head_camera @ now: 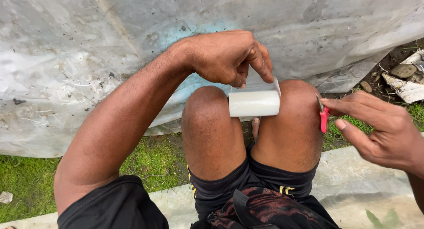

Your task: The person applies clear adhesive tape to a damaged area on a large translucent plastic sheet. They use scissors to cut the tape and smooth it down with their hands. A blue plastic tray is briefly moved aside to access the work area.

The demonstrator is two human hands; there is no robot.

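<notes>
A white translucent roll of plastic film [254, 103] rests clamped between my two bare knees. My left hand [229, 56] reaches over from the left and pinches the loose clear edge of the film at the top of the roll. My right hand [375, 127] hovers just right of my right knee and holds a small tool with a red handle and a thin metal blade [323, 114], blade pointing up. The tool is a little apart from the roll.
A large dirty grey plastic sheet [88, 56] hangs or lies in front of my knees. Green grass [150, 160] and a concrete ledge [353, 185] lie below. Stones and debris [404, 76] sit at the right.
</notes>
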